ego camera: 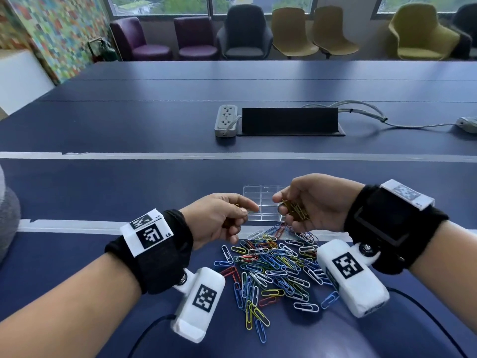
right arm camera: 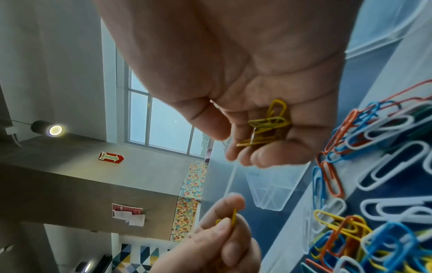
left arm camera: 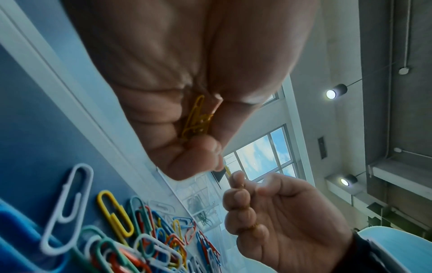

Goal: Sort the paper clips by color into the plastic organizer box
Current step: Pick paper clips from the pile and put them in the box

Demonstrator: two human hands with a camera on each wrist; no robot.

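Note:
A loose pile of paper clips (ego camera: 273, 264) in blue, white, red, green and yellow lies on the blue table in front of me. Just beyond it stands the clear plastic organizer box (ego camera: 260, 202), whose compartments look empty. My left hand (ego camera: 247, 211) hovers at the box's left edge, with a yellow clip (right arm camera: 233, 218) pinched at its fingertips and more yellow clips (left arm camera: 196, 118) tucked in its palm. My right hand (ego camera: 281, 202) is held palm up over the box's right side, its fingers curled round a bunch of yellow clips (right arm camera: 268, 123).
A grey power strip (ego camera: 226, 120) and a black cable hatch (ego camera: 289, 121) sit mid-table, with grey cables (ego camera: 361, 112) running right. White tape lines (ego camera: 154, 155) cross the table. Chairs line the far wall under the windows.

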